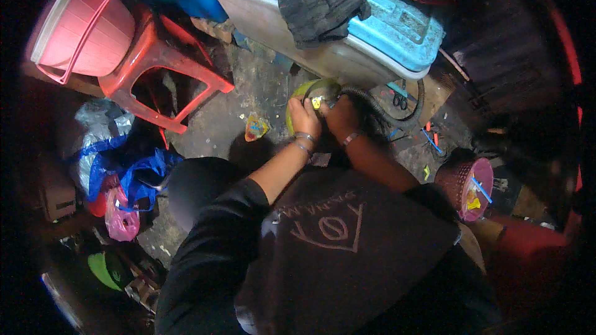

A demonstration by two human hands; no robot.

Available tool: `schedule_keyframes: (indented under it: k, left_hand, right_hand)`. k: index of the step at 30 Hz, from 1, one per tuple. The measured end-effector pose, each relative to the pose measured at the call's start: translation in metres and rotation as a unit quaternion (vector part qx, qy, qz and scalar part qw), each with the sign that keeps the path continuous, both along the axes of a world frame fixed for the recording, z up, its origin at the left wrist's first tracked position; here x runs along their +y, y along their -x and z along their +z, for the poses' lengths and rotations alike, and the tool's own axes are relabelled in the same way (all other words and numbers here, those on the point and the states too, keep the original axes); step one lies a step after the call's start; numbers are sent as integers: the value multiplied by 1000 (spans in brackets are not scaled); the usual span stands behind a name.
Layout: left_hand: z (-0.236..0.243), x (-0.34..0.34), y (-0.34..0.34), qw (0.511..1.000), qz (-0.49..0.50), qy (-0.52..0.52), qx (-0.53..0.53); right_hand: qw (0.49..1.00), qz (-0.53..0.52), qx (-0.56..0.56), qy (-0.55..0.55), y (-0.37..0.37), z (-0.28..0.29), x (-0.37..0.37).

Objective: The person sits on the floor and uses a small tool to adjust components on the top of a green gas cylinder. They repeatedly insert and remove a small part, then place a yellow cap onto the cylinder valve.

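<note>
In front of me on the floor stands a rounded green gas cylinder (290, 118), with a bright yellow piece (317, 103) at its top. My left hand (305, 116) is closed on the cylinder's upper rim, its thumb beside the yellow piece. On the other side, my right hand (343, 118) is curled at the top, fingers bent around something dark that I cannot make out. A dark ribbed hose (417, 110) starts near my right hand and curves off to the right. Both hands hide much of the cylinder's top.
Beyond the cylinder sits a cool box (397, 31) with a blue lid and a dark cloth (320, 3). A red stool (167, 65) and pink bucket (87, 25) stand left. Scissors (400, 100) and a pink basket (464, 189) are right. An orange-yellow packet (255, 128) lies nearby.
</note>
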State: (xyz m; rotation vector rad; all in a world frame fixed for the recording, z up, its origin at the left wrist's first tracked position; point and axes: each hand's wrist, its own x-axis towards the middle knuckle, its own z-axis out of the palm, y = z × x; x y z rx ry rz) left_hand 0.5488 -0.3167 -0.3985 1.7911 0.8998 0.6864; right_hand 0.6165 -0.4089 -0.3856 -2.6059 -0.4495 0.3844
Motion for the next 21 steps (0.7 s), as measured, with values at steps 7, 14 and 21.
schedule_keyframes:
  k: [7, 14, 21]
  left_hand:
    - [-9, -3, 4, 1000, 12, -7, -19]
    - [-13, -2, 1, 998, 26, 8, -63]
    - [-4, -4, 0, 999, 32, -3, -18]
  right_hand:
    - [972, 168, -17, 162, -7, 55, -2]
    - [968, 170, 45, 181, -13, 38, 11]
    - [990, 124, 54, 49, -11, 25, -5]
